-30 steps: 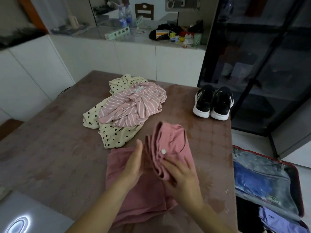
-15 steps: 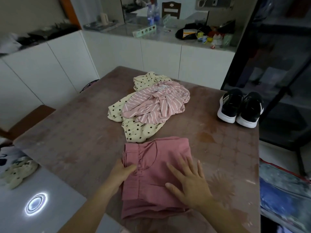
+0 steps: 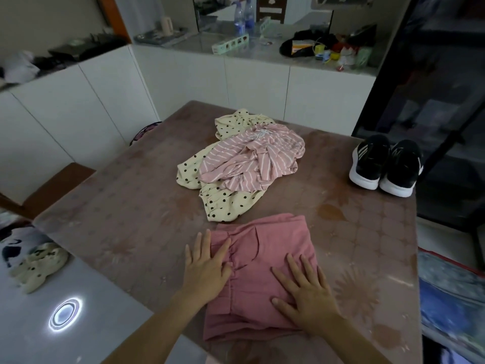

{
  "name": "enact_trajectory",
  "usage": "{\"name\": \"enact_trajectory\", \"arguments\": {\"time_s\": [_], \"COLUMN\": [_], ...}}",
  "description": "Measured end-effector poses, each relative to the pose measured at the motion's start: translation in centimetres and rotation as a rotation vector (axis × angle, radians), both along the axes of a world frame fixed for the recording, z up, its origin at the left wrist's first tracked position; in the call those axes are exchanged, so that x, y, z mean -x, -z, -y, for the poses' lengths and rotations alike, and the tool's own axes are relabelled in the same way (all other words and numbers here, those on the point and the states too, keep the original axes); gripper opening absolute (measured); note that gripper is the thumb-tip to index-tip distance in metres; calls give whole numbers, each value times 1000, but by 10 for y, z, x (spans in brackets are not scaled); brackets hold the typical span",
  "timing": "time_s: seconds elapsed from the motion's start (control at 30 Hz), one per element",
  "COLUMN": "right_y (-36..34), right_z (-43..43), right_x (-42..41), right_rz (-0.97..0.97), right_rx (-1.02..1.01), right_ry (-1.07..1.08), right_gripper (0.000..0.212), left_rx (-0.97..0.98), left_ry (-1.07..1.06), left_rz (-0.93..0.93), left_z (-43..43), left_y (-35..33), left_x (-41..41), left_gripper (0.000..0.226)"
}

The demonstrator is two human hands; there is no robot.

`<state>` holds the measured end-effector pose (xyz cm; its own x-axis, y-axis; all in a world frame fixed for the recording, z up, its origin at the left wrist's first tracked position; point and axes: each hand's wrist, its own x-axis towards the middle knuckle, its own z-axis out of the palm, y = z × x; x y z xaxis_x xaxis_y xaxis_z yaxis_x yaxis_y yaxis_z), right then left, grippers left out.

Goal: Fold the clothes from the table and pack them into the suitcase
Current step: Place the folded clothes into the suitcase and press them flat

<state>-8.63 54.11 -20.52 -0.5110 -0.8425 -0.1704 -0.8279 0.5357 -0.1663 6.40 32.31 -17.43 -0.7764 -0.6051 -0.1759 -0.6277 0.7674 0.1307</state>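
Observation:
A folded pink garment [image 3: 265, 261] lies flat near the front edge of the brown table [image 3: 126, 216]. My left hand [image 3: 207, 264] presses its left edge with straight fingers. On its right part rests my right hand [image 3: 304, 290], flat with spread fingers. Behind it lie a crumpled pink striped garment [image 3: 252, 161] on top of a cream polka-dot garment [image 3: 225, 203]. The open suitcase [image 3: 451, 298] shows at the right edge, below the table, with blue contents.
A pair of black sneakers [image 3: 385, 164] stands at the table's far right corner. A cream spotted cloth [image 3: 36, 264] lies on a white surface at the lower left. White cabinets and a cluttered counter stand behind; a dark glass cabinet is at the right.
The raised pink garment's top was folded down flat. Both hands now press on it; my left hand moved from its side edge onto the top.

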Motion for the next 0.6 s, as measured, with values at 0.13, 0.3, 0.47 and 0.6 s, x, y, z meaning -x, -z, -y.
{"name": "enact_trajectory", "arguments": {"time_s": [0.13, 0.3, 0.47, 0.6], "right_y": [-8, -22, -10, -5], "right_z": [0, 6, 8, 8], "right_x": [-13, -66, -102, -109], "right_rz": [31, 88, 49, 73], "right_rx": [-14, 116, 118, 84], "right_ry": [67, 190, 76, 177], "right_gripper": [61, 51, 62, 56], "left_rx": [103, -74, -134, -88], "left_ry": [181, 349, 616, 646], "left_rz": [7, -60, 178, 260], "left_z": [15, 33, 40, 47], "left_y": [-19, -36, -26, 0], "left_x": [26, 75, 114, 122], "left_gripper": [66, 71, 65, 64]}}
